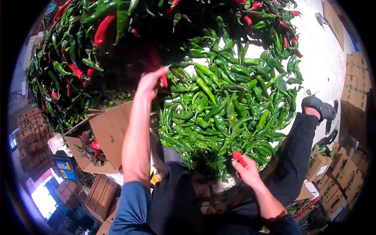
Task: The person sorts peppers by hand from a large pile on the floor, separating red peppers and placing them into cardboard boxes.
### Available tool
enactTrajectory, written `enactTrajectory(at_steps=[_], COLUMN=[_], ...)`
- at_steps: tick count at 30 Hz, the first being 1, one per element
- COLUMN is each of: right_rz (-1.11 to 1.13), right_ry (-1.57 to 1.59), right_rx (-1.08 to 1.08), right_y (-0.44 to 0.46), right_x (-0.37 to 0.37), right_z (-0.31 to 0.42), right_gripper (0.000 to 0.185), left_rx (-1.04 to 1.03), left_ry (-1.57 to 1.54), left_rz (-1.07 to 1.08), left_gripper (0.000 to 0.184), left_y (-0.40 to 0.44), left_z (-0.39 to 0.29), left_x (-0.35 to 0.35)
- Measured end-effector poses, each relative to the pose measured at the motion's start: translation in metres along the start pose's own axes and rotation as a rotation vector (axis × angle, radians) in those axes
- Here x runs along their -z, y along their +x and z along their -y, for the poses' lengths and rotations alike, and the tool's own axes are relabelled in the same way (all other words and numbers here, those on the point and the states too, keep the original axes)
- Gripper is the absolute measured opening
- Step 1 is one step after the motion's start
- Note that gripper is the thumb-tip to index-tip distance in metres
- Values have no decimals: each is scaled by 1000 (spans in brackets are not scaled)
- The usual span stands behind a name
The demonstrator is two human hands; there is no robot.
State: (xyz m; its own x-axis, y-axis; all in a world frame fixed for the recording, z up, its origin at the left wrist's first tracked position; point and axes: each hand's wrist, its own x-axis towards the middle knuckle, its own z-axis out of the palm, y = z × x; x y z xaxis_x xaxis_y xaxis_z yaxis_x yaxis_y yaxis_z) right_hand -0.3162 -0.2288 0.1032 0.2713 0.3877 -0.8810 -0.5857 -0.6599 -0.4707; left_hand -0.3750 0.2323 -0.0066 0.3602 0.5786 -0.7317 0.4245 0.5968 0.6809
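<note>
My left hand [150, 84] reaches forward over the left edge of the green chili peppers [223, 105]. Its fingers are closed around a red chili pepper [164, 81], which is partly hidden by the hand. A blurred red streak shows just beyond it in the shadow. Close to my body, at the near edge of the green peppers, my right hand [247, 173] is closed on another red chili pepper [239, 158], whose end sticks out past the fingertips.
A tall heap of mixed red and green peppers [74, 51] rises at the left and far side. An open cardboard box [109, 133] with some peppers inside stands beside my left forearm. Stacked cartons [340, 176] line the right. My outstretched leg [295, 152] borders the green peppers.
</note>
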Motion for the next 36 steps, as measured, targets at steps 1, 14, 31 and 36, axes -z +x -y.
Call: enactTrajectory(at_steps=[1, 14, 31, 36], right_rz=[11, 35, 11, -204], right_ry=[25, 37, -97, -233], right_rx=[-6, -8, 84, 344], right_y=[-1, -6, 9, 6], right_x=[-1, -7, -10, -15], right_z=[1, 11, -9, 3], right_gripper=[12, 12, 12, 15], left_rx=[-71, -852, -897, -177], left_ry=[136, 1514, 695, 83], left_rz=[-16, 141, 329, 450], left_gripper=[14, 32, 31, 23], left_y=[-25, -17, -116, -131], left_z=[6, 7, -1, 16], left_x=[-8, -46, -18, -14])
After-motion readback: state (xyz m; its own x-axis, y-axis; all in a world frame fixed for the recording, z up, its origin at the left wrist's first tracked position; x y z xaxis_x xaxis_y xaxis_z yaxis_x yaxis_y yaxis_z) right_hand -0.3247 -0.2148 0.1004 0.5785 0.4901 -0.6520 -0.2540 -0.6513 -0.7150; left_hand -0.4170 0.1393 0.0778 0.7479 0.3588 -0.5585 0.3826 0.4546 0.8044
